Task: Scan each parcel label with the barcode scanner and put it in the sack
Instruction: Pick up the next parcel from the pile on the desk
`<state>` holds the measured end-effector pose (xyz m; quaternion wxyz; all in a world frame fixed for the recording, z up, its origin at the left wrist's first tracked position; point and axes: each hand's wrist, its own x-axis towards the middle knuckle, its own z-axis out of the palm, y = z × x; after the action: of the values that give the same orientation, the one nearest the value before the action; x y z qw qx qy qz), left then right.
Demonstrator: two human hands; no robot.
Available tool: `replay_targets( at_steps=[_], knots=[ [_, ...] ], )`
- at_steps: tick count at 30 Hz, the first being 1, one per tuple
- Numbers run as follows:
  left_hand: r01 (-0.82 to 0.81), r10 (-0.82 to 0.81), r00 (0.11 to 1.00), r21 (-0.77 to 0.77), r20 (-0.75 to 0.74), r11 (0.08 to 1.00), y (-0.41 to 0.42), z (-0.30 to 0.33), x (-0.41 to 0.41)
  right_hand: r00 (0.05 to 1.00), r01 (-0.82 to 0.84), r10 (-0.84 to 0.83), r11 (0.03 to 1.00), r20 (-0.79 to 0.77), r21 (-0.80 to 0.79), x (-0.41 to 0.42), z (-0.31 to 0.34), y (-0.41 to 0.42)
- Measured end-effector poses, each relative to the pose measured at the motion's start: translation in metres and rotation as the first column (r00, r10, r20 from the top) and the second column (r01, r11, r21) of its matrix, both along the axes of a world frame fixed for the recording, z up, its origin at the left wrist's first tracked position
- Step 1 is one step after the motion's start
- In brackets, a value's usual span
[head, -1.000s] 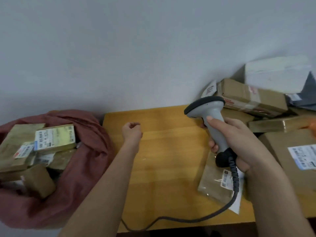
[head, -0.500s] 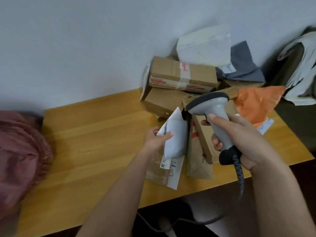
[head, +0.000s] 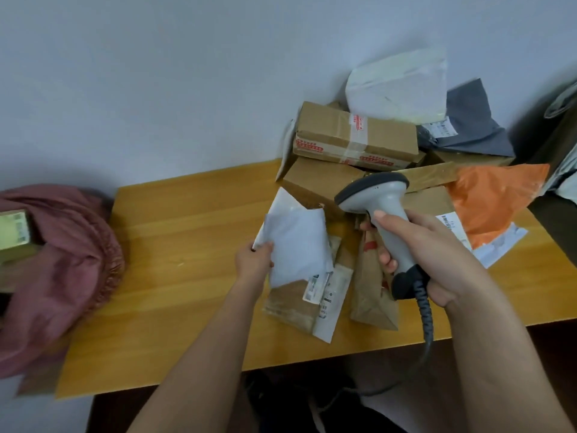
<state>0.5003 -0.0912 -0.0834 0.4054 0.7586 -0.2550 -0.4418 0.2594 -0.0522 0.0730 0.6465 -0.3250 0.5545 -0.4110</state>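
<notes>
My left hand [head: 254, 260] grips the left edge of a white poly mailer [head: 296, 242] and holds it tilted above the wooden table [head: 187, 245]; a label strip shows at its lower right corner. My right hand [head: 427, 245] grips the handle of a grey barcode scanner [head: 379, 201], whose head sits just right of the mailer, with its coiled cable hanging down. The dusty-pink sack [head: 62, 267] lies open at the table's left end with labelled parcels [head: 14, 232] inside.
Under the mailer lie a flat brown packet [head: 290, 304] and a brown paper bag [head: 371, 285]. Cardboard boxes [head: 352, 135], a white parcel [head: 396, 85], a grey mailer [head: 468, 126] and an orange mailer [head: 493, 198] are piled at the back right against the wall.
My view has swung from the sack to the parcel pile. My left hand, empty a second ago, took hold of the white mailer and has lifted it a little. The scanner stays gripped.
</notes>
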Motion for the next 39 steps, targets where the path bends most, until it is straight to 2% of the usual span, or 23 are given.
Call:
replay_targets(
  at_steps=[2,5,7,10,12,15,17,19,21,23,25,30,33,35,36,37,38,39],
  knots=[
    [-0.091,0.104,0.992,-0.153,0.078,0.984,0.007,0.007,0.023,0.999,-0.035,0.035,0.999,0.020,0.010,0.015,-0.003,-0.002],
    [0.012,0.083,0.962,-0.344,0.261,0.939,0.022,0.018,0.052,0.994,-0.102,0.102,0.995,0.027,0.015,0.038,-0.009,-0.005],
    [0.129,-0.009,0.930,-0.304,0.368,0.944,0.038,0.011,0.068,0.987,-0.163,0.163,0.986,0.014,0.026,0.051,-0.014,-0.006],
    [0.291,-0.247,0.868,-0.038,0.430,0.956,0.070,-0.020,0.088,0.967,-0.250,0.251,0.967,-0.034,0.045,0.069,-0.022,-0.006],
    [0.264,-0.273,0.884,0.076,0.380,0.962,0.090,-0.041,0.094,0.955,-0.289,0.293,0.955,-0.056,0.063,0.079,-0.028,-0.005],
    [0.056,-0.078,0.959,0.089,0.272,0.994,0.106,-0.061,0.097,0.936,-0.336,0.344,0.937,-0.080,0.094,0.091,-0.037,-0.003],
    [-0.073,0.049,0.972,0.100,0.228,0.992,0.107,-0.070,0.097,0.924,-0.359,0.370,0.927,-0.099,0.113,0.098,-0.043,-0.002],
    [-0.192,0.178,0.978,0.126,0.112,0.973,0.104,-0.079,0.096,0.915,-0.375,0.390,0.916,-0.099,0.141,0.104,-0.049,-0.001],
    [-0.286,0.300,0.952,0.177,-0.057,0.942,0.100,-0.088,0.092,0.904,-0.393,0.414,0.903,-0.105,0.171,0.109,-0.053,-0.002],
    [-0.355,0.400,0.888,0.213,-0.227,0.910,0.097,-0.094,0.088,0.899,-0.399,0.423,0.898,-0.113,0.185,0.112,-0.057,-0.004],
    [-0.379,0.434,0.832,0.219,-0.345,0.899,0.096,-0.099,0.085,0.902,-0.396,0.418,0.901,-0.110,0.179,0.114,-0.060,-0.005],
    [-0.435,0.477,0.770,0.199,-0.424,0.878,0.094,-0.094,0.092,0.903,-0.401,0.419,0.901,-0.097,0.166,0.115,-0.064,-0.007],
    [-0.356,0.399,0.859,0.184,-0.321,0.916,0.088,-0.075,0.113,0.900,-0.408,0.425,0.898,-0.091,0.162,0.113,-0.065,-0.009],
    [-0.242,0.262,0.953,0.137,-0.154,0.961,0.078,-0.057,0.133,0.894,-0.420,0.438,0.894,-0.100,0.156,0.112,-0.067,-0.011],
    [-0.168,0.172,0.985,0.098,-0.026,0.981,0.073,-0.048,0.142,0.891,-0.426,0.443,0.892,-0.103,0.154,0.112,-0.067,-0.011],
    [-0.096,0.085,0.985,0.065,0.153,0.993,0.067,-0.041,0.152,0.888,-0.431,0.448,0.890,-0.105,0.152,0.113,-0.068,-0.012],
    [-0.049,0.025,0.932,0.058,0.362,0.997,0.062,-0.037,0.161,0.885,-0.437,0.453,0.887,-0.106,0.149,0.114,-0.068,-0.012],
    [-0.059,0.012,0.838,0.069,0.546,0.996,0.058,-0.035,0.168,0.882,-0.442,0.459,0.884,-0.106,0.149,0.116,-0.068,-0.011]
  ],
)
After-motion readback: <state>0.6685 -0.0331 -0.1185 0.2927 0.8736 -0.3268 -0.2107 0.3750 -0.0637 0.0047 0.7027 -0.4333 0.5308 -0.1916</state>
